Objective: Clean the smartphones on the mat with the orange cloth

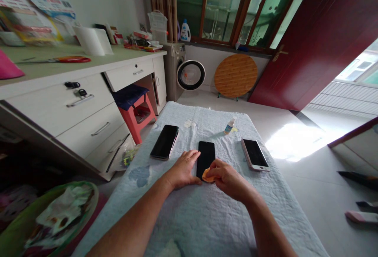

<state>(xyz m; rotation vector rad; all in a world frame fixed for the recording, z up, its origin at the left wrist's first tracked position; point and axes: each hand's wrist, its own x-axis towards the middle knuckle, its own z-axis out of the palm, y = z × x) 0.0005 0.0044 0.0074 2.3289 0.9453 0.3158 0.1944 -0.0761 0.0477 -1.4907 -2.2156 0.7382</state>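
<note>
While the left hand (185, 169), loosely open, braces the left edge of a black, rectangular, glass-fronted phone (206, 152) lying between both hands, the right hand (228, 176) pinches a small orange cloth (208, 175) against the lower screen. Looks like the wiping step; next move likely calls for light, even pressure up the glass beyond the right fingertips. Small white-topped, blue-labelled spray bottle (229, 127) stands farther out, beyond the right hand.

Both arms (136, 213) reach forward, left fingers (193, 155) extended, right fingers (217, 163) pinched together.
</note>
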